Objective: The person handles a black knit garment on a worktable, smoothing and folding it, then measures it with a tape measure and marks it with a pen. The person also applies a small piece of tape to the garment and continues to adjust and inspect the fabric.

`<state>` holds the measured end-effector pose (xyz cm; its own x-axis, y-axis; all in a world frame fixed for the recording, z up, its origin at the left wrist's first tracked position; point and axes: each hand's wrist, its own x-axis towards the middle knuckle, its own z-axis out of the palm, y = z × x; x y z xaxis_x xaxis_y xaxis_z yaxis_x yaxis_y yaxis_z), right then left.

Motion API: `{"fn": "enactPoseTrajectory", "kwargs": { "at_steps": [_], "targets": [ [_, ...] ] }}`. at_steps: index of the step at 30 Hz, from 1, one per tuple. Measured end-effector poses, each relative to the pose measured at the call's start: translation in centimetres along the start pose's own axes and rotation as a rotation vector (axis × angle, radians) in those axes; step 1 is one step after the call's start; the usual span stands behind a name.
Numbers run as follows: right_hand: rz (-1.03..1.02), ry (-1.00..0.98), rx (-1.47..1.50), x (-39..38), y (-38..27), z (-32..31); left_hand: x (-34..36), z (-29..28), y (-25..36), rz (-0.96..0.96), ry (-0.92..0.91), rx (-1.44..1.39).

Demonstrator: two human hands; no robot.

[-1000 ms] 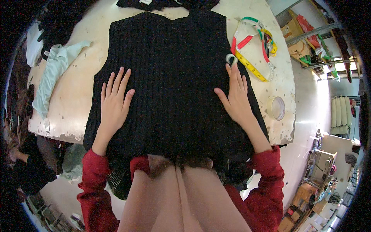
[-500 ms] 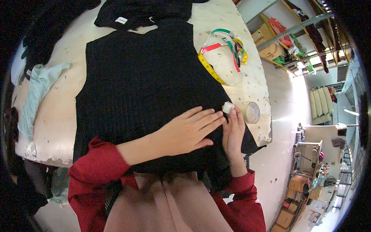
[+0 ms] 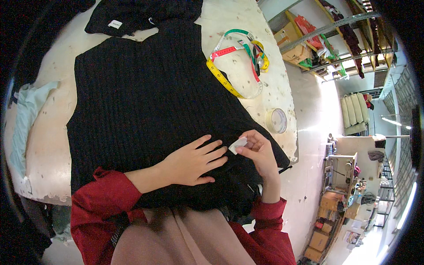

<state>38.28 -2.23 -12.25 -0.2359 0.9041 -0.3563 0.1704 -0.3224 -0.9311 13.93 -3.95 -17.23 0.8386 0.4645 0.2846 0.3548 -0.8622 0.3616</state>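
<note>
A black ribbed knit garment (image 3: 141,101) lies spread across the table in front of me. My left hand (image 3: 194,163) rests flat on its lower part, fingers spread and nothing in them. Close to those fingertips, my right hand (image 3: 258,154) pinches a small white piece (image 3: 237,145) between thumb and fingers; whether it is chalk or a folded label I cannot tell. The white piece is just over the garment's right side, and whether it touches the cloth is unclear.
Right of the garment lie a coiled multicoloured tape measure (image 3: 223,79) and a roll of tape (image 3: 277,120). Another black garment (image 3: 145,15) with a white label is at the far end. Pale green cloth (image 3: 28,119) lies on the table's left (image 3: 53,168). Shelves (image 3: 327,35) stand beyond the right edge.
My right hand has drawn nearer to me with the white piece and turned it. My left hand has slid nearer, its fingers spreading. The whole view has shifted slightly.
</note>
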Motion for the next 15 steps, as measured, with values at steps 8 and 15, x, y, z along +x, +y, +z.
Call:
{"fn": "enactPoseTrajectory", "kwargs": {
  "at_steps": [8,15],
  "targets": [
    [-0.242,0.146,0.421,-1.2,1.4,4.0,0.0,-0.9,-0.4,-0.199,0.049,0.029],
    [-0.392,0.528,0.028,-2.6,-1.6,1.2,0.4,-1.8,-6.1,-0.391,0.184,0.250]
  ]
}}
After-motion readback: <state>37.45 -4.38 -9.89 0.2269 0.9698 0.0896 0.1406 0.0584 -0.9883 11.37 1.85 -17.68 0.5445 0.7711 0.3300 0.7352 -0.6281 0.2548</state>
